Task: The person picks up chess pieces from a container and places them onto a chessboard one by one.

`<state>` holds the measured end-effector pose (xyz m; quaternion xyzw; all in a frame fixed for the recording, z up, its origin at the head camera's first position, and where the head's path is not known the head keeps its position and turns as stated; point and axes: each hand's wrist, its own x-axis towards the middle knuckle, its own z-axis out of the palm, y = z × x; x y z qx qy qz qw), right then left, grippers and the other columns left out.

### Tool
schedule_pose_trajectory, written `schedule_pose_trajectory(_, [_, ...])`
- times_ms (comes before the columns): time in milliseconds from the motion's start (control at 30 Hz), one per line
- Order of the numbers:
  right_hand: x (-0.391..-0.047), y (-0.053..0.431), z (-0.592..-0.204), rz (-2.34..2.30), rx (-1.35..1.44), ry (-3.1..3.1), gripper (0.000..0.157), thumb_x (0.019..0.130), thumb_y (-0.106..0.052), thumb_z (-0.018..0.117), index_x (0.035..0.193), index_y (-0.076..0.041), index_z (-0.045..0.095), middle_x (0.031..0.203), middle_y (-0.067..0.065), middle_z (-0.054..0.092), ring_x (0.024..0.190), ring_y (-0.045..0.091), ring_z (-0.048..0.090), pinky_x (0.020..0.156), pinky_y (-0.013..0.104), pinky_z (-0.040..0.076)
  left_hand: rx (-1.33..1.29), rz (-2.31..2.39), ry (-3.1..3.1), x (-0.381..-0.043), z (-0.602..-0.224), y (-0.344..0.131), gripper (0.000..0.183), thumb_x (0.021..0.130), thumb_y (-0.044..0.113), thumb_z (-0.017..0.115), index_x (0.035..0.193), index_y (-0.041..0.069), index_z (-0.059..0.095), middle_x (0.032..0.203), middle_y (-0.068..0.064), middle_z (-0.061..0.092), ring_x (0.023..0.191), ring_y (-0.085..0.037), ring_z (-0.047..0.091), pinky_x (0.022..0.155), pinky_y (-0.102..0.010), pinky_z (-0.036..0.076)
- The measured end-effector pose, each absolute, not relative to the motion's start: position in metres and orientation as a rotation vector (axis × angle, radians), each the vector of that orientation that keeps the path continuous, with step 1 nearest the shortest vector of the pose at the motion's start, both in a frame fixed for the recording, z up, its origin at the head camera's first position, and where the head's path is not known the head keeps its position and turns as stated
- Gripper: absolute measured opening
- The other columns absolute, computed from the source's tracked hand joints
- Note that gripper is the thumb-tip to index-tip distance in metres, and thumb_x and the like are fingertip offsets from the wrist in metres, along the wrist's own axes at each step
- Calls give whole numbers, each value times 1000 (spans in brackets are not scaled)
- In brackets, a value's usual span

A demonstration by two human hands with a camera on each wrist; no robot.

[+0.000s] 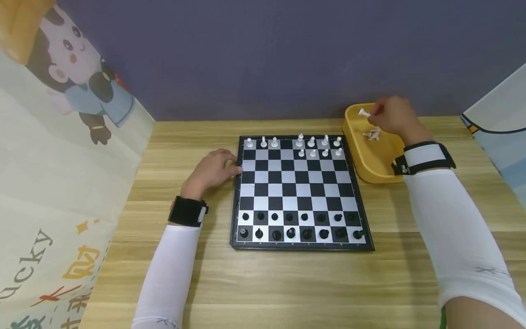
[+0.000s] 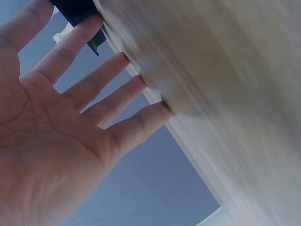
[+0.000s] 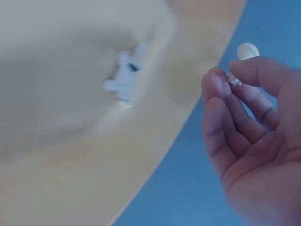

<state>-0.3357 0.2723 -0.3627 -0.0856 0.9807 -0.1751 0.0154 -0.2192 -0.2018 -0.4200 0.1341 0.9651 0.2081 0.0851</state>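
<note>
My right hand (image 1: pixel 396 118) is above the yellow tray (image 1: pixel 356 151), pinching a white chess piece (image 1: pixel 363 112) between thumb and fingertips. In the right wrist view, the round base of that piece (image 3: pixel 248 51) sticks out past the thumb; its exact kind is hard to tell. My left hand (image 1: pixel 211 169) rests at the left side of the chessboard (image 1: pixel 289 189), thumb and index finger at its edge. Its fingers spread out straight in the left wrist view, their tips on the wooden table (image 2: pixel 225 103). White pieces (image 1: pixel 300 140) stand along the board's far side, with gaps.
Black pieces (image 1: pixel 291 233) fill the two near rows of the board. A few loose white pieces (image 1: pixel 373 134) lie inside the tray, right of the board. A dark wall panel (image 1: pixel 263 59) rises behind the table, and a printed cloth (image 1: pixel 49 183) hangs at left.
</note>
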Motion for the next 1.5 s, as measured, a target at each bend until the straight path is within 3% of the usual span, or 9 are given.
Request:
schedule_pose_trajectory(100, [-327,268,-355,-614,-265,3072,30,87,-33,55,99,-6,58,93,13,59,87,30,51,99,47,25,400,620,2876,-219,-420,-202,47,88,51,51,119,17,56,140,-9,38,129,-30,31,104,-44,20])
schedule_pose_trajectory(167, [-321,264,-349,-646,-268,3081,32,88,-36,53,100,-7,58,95,13,59,89,30,50,106,47,7,400,619,2878,-219,-420,-201,47,87,50,51,119,16,56,140,-8,39,129,-29,31,104,-44,19])
schedule_pose_trajectory(200, [-317,262,-346,-664,-264,3083,32,88,-37,53,101,-8,58,96,12,59,90,30,50,106,47,7,402,622,2877,-219,-420,-201,47,88,50,52,119,16,56,140,-9,39,130,-30,31,104,-44,19])
schedule_pose_trajectory(333, [-302,252,-335,-732,-231,3080,37,89,-42,50,106,-10,57,100,9,58,91,26,50,89,43,34,401,616,2886,-220,-419,-201,47,87,51,52,119,17,56,139,-8,39,130,-29,31,104,-44,20])
schedule_pose_trajectory(400, [-294,246,-330,-770,-211,3081,38,89,-44,49,108,-12,57,101,8,57,91,25,49,76,39,37,403,618,2887,-220,-419,-202,47,87,51,52,119,17,56,139,-8,39,129,-29,31,104,-45,20])
schedule_pose_trajectory(700, [-265,224,-327,-1009,-254,3127,34,88,-48,51,105,-19,57,93,1,57,82,20,50,64,35,40,414,624,2884,-221,-422,-202,46,87,51,53,118,18,57,138,-8,41,128,-28,33,103,-44,22])
schedule_pose_trajectory(967, [-254,216,-339,-1132,-321,3131,30,87,-45,54,102,-19,61,90,0,58,76,19,50,57,31,40,422,623,2868,-217,-421,-206,47,87,51,52,119,18,57,140,-9,39,129,-30,31,103,-46,21])
schedule_pose_trajectory(1200, [-250,212,-336,-1208,-347,3131,31,87,-46,55,105,-22,62,90,-2,58,76,19,49,57,31,40,423,638,2883,-217,-420,-206,45,87,49,53,117,17,57,138,-10,40,128,-30,33,103,-46,22])
schedule_pose_trajectory(1500, [-247,190,-341,-1124,-459,3089,32,87,-47,54,105,-21,60,93,-4,57,80,17,49,68,32,42,413,632,2874,-217,-421,-204,47,87,51,52,119,18,56,140,-9,38,129,-30,31,103,-46,21])
